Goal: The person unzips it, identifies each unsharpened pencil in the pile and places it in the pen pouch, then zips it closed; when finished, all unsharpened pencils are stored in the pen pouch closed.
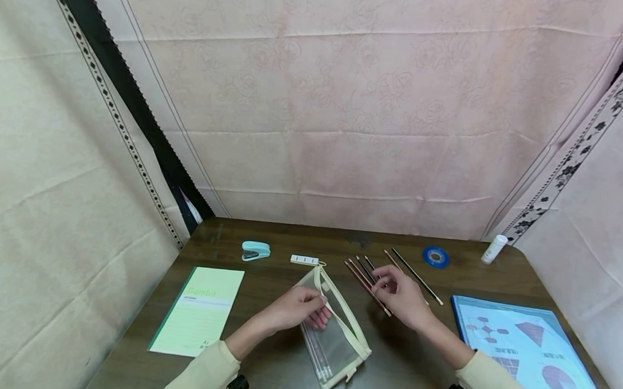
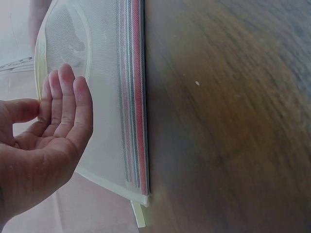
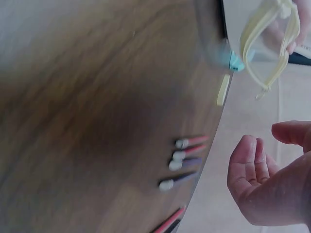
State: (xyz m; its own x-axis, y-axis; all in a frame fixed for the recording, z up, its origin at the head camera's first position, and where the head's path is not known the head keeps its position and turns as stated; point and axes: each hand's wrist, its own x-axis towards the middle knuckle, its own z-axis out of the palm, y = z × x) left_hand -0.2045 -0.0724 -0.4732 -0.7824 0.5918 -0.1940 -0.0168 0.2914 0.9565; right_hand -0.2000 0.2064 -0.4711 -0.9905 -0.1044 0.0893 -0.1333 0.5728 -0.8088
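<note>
My left hand (image 1: pixel 303 308) pinches the rim of a cream-trimmed mesh zipper pouch (image 1: pixel 342 349) between thumb and fingers, and the pouch's mouth gapes. Through the mesh in the left wrist view, several pencils (image 2: pixel 138 97), red and dark, lie along the lower side. My right hand (image 1: pixel 404 299) is over several loose pencils (image 1: pixel 362 281) on the table, to the right of the pouch. In the right wrist view its thumb and bent fingers (image 3: pixel 241 158) stand apart with nothing between them. The white ends of the pencils (image 3: pixel 176 165) show below that hand.
On the brown table (image 1: pixel 274 365), a light-blue stapler (image 1: pixel 256 250) and a white label (image 1: pixel 304 260) lie at the back. A green notebook (image 1: pixel 199 311) is at left. Blue tape (image 1: pixel 436 256), a glue stick (image 1: pixel 494 249) and a blue folder (image 1: pixel 528 345) are at right.
</note>
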